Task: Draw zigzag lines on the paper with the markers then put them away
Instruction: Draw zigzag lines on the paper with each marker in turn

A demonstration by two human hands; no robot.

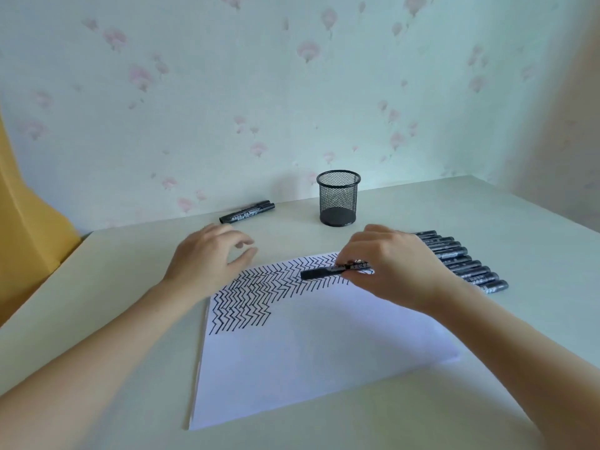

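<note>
- The right hand [386, 261] has its fingers curled round a black marker [324, 273], gripping it over the far right part of the paper [308, 358]; the marker lies nearly level, its dark end pointing left, and the fingers hide its other end
- Whether that marker is capped or touches the sheet cannot be made out
- The left hand [207, 254] hangs over the worktop [97, 319] just beyond the paper's far left corner, fingers loosely bent and holding nothing; whether it touches the surface is unclear
- Both forearms run in from the near edge and are cut off by the frame
- The paper lies slanted in the middle of the worktop, and looks like a thin stack at its left edge
- Black zigzag lines [256, 293] fill a band along its far edge and down the far left part; the right hand covers the band's right end
- A row of black markers [467, 264] lies side by side by the right edge of the paper, partly behind the right wrist, so their count is uncertain
- Two more markers [247, 212] lie together near the far edge of the worktop, to the left
- A black mesh pen cup [338, 198] stands upright near the far edge, with nothing visible through its mesh
- The print on the markers is too blurred to read
</note>
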